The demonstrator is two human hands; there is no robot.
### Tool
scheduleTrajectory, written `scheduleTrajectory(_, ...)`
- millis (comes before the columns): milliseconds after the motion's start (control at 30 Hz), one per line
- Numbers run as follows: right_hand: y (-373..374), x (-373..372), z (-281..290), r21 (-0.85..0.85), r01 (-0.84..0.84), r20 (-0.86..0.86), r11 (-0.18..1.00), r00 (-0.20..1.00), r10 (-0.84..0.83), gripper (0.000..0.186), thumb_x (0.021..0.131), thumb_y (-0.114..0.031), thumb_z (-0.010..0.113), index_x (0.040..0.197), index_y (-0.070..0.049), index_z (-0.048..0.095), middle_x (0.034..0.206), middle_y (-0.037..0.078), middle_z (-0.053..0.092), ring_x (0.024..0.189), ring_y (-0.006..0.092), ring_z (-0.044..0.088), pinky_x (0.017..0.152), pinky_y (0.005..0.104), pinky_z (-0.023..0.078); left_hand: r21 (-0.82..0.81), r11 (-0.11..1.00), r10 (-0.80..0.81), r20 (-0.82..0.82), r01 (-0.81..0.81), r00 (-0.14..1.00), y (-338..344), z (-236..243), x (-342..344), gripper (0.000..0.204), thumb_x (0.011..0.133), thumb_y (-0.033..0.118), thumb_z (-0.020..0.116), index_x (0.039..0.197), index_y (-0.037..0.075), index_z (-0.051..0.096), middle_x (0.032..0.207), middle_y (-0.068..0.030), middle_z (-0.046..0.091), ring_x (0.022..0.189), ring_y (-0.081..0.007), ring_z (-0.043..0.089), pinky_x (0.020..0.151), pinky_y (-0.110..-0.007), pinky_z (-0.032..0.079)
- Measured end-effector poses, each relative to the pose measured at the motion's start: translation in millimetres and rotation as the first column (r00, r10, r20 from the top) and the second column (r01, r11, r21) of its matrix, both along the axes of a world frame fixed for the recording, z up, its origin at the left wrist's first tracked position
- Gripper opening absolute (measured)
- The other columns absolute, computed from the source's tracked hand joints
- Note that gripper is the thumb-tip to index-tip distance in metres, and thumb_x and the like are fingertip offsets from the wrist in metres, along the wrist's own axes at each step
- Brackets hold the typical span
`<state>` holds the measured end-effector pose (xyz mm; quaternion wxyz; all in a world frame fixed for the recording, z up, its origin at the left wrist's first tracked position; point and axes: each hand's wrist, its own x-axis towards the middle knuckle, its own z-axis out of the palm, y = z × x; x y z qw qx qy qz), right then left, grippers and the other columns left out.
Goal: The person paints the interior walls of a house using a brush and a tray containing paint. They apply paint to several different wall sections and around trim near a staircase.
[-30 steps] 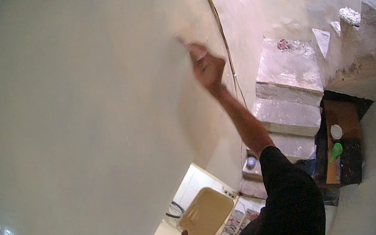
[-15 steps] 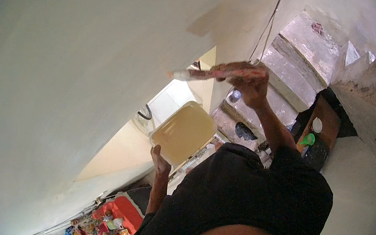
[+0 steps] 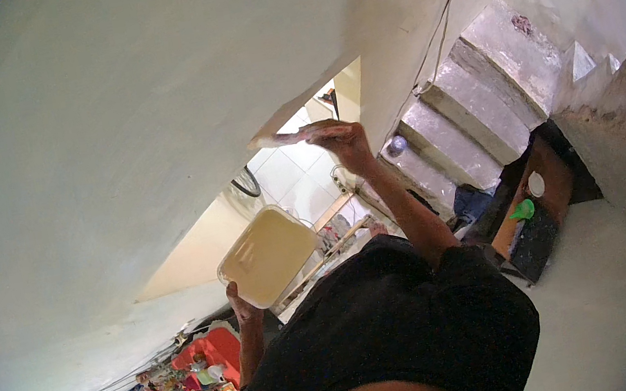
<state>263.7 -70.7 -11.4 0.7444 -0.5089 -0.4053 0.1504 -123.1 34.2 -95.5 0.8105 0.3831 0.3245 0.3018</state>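
My left hand grips the near edge of a rectangular plastic tub holding cream-coloured paint, its thumb over the rim. In my raised right hand is a paintbrush with a pale, paint-smeared handle. The brush points left, its tip at the lower edge of the large off-white wall. Whether the bristles touch the wall is hard to tell. The fingers close around the handle and hide part of it. The tub hangs below and to the left of the brush.
Concrete stairs climb on the right, with a small round bluish object on one step. A green plastic item lies on a brown board. A cluttered red surface is at lower left. White floor tiles and a wheel show below.
My right hand has swung left and slightly down with the brush, closer to the wall's lower edge. My left hand and the tub have shifted left and down in the picture.
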Motion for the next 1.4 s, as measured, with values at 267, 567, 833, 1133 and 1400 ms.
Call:
scheduleTrajectory(267, -94, 92, 1, 0.038, 0.367, 0.125, 0.929, 0.921, -0.369, 0.015, 0.087, -0.002, 0.061, 0.096, 0.008, 0.068, 0.11, 0.019, 0.065, 0.099, 0.0276, 0.065, 0.086, 0.041, 0.057, 0.082, 0.995, -0.057, -0.022, 0.059, 0.998, 5, 4, 25, 0.069, 0.085, 0.052, 0.052, 0.128, -0.002, 0.047, 0.116, -0.0143, 0.059, 0.105, -0.0244, 0.059, 0.087, -0.036, 0.05)
scheduleTrajectory(567, -133, 24, 92, -0.007, 0.235, 0.071, 0.972, 0.97, -0.234, 0.017, 0.085, -0.007, 0.061, 0.089, 0.007, 0.07, 0.095, 0.018, 0.07, 0.088, 0.0239, 0.068, 0.075, 0.0347, 0.058, 0.164, 0.985, -0.045, -0.044, 0.052, 0.998, -6, 3, 113, 0.061, 0.085, 0.043, 0.05, 0.123, -0.005, 0.051, 0.105, -0.0117, 0.062, 0.091, -0.0227, 0.063, 0.079, -0.035, 0.051)
scheduleTrajectory(833, -115, -24, 112, -0.369, 0.091, 0.49, 0.925, 0.865, 0.111, 0.023, 0.078, -0.01, 0.074, 0.1, -0.005, 0.072, 0.097, 0.012, 0.072, 0.083, 0.0215, 0.07, 0.075, 0.0315, 0.055, 0.102, 0.972, -0.216, 0.043, 0.211, 0.975, -21, 22, 165, 0.055, 0.089, 0.038, 0.047, 0.124, -0.005, 0.051, 0.114, -0.0153, 0.062, 0.1, -0.0267, 0.062, 0.09, -0.038, 0.049)
scheduleTrajectory(1133, -95, -16, 85, -0.436, 0.244, 0.826, 0.866, 0.491, 0.278, 0.03, 0.09, -0.021, 0.057, 0.118, -0.013, 0.057, 0.106, 0.005, 0.067, 0.078, 0.0279, 0.067, 0.063, 0.0381, 0.054, 0.179, 0.947, -0.269, -0.019, 0.268, 0.963, -28, 17, 191, 0.056, 0.09, 0.04, 0.047, 0.124, -0.005, 0.051, 0.114, -0.0167, 0.061, 0.101, -0.0257, 0.062, 0.089, -0.038, 0.049)
scheduleTrajectory(1400, -95, -45, 75, -0.43, 0.097, 0.797, 0.898, 0.509, 0.326, 0.024, 0.082, -0.014, 0.062, 0.105, -0.009, 0.057, 0.103, 0.011, 0.065, 0.087, 0.0296, 0.067, 0.069, 0.041, 0.055, 0.148, 0.945, -0.313, 0.136, 0.293, 0.94, -30, 35, 198, 0.054, 0.092, 0.04, 0.047, 0.125, -0.002, 0.05, 0.116, -0.0159, 0.06, 0.104, -0.0247, 0.061, 0.091, -0.038, 0.049)
